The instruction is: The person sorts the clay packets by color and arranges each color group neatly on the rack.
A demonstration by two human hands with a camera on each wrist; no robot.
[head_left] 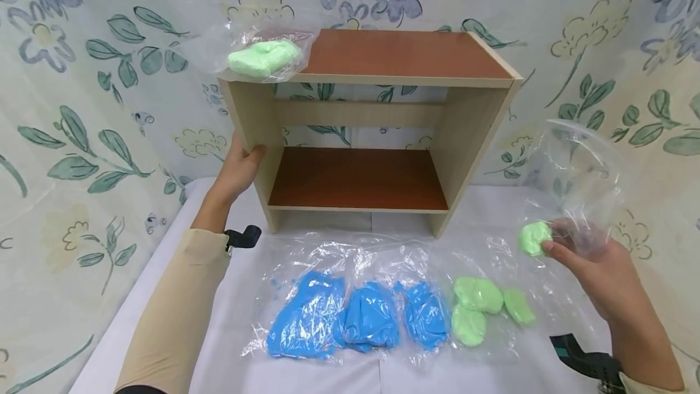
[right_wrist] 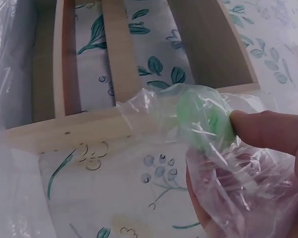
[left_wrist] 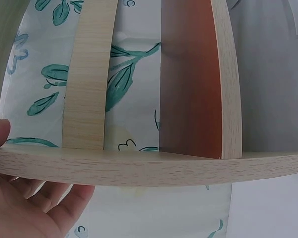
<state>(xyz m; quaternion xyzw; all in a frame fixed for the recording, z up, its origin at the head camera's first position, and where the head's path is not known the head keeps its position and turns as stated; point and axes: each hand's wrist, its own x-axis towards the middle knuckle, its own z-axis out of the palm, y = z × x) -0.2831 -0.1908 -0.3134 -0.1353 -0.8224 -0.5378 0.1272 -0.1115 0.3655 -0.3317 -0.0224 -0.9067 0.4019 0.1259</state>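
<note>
A small two-tier wooden shelf (head_left: 361, 178) with reddish-brown boards stands on the white-covered table. My left hand (head_left: 239, 166) grips the edge of its left side panel, thumb inside and fingers outside, as the left wrist view shows. To the right of the shelf, my right hand (head_left: 593, 260) holds up a clear plastic bag (right_wrist: 223, 163) with a light green lump (head_left: 535, 238) in it, pinched near the thumb. On the shelf's top left corner lies another clear bag with a green lump (head_left: 264, 58); part of this bag overhangs the side.
In front of the shelf, clear bags lie in a row on the white cloth (head_left: 229, 333). Several hold bright blue lumps (head_left: 306, 315); at the right are light green lumps (head_left: 477, 295). Floral fabric (head_left: 109, 157) hangs behind and at both sides.
</note>
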